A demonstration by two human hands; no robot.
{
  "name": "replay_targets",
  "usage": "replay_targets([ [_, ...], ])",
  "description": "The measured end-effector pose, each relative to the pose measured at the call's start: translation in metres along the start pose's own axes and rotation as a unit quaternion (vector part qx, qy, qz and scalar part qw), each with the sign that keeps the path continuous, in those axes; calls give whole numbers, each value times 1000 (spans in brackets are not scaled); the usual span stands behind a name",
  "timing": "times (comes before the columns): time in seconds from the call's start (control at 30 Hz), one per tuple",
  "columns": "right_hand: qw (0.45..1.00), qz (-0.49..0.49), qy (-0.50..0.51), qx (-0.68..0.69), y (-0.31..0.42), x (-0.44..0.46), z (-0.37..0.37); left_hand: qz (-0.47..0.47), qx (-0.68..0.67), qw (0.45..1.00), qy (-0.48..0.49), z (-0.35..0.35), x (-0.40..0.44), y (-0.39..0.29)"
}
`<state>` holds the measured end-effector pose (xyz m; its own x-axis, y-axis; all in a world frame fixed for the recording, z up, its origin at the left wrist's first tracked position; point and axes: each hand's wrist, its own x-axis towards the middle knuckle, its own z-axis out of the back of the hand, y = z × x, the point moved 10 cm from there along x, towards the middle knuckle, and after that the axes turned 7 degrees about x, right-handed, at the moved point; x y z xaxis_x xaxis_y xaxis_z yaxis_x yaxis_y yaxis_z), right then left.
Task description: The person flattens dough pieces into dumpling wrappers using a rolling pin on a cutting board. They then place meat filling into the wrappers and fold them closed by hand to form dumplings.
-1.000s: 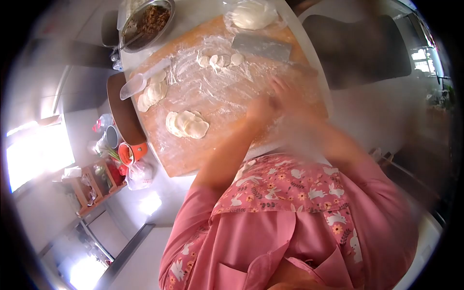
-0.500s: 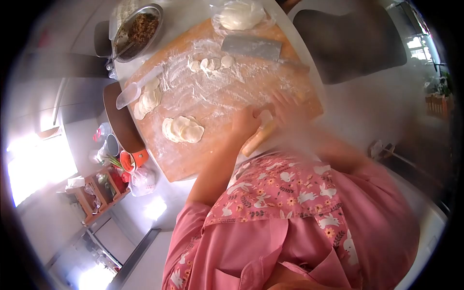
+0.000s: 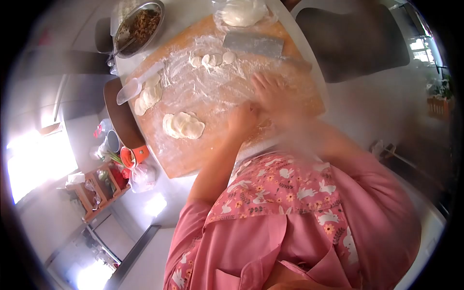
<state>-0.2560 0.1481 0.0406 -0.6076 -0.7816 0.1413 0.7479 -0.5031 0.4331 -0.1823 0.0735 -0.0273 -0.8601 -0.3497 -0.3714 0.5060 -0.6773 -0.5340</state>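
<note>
On the floured wooden board point(image 3: 212, 150), my left hand point(image 3: 244, 116) has its fingers curled together; whatever they hold is hidden. Just above and right of it, my right hand point(image 3: 270, 92) lies with its fingers stretched out over the board, partly blurred. I cannot make out the rolling pin, which may be covered by the hands. Left of my hands is an overlapping group of round dough wrappers point(image 3: 183, 125). More wrappers point(image 3: 149, 98) lie at the board's left edge, and several small dough discs point(image 3: 212, 60) lie farther back.
A cleaver point(image 3: 253, 44) rests at the board's back right. Behind it sits bagged dough point(image 3: 241, 12). A metal bowl of brown filling point(image 3: 140, 29) stands at the back left, near a clear plastic scoop point(image 3: 129, 91). A dark chair seat point(image 3: 353, 43) is to the right.
My right hand has moved left and away from me, its fingers now beyond my left hand. The rolling pin and pale dough seen by my hands earlier no longer show.
</note>
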Motion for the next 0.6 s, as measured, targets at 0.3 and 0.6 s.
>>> replay_targets([
  [0.3,998,62,10,-26,10,-42,5,91,-87,990,59,-21,-11,41],
  [0.6,996,90,1,-4,4,-60,-8,57,-50,997,16,15,-5,27],
])
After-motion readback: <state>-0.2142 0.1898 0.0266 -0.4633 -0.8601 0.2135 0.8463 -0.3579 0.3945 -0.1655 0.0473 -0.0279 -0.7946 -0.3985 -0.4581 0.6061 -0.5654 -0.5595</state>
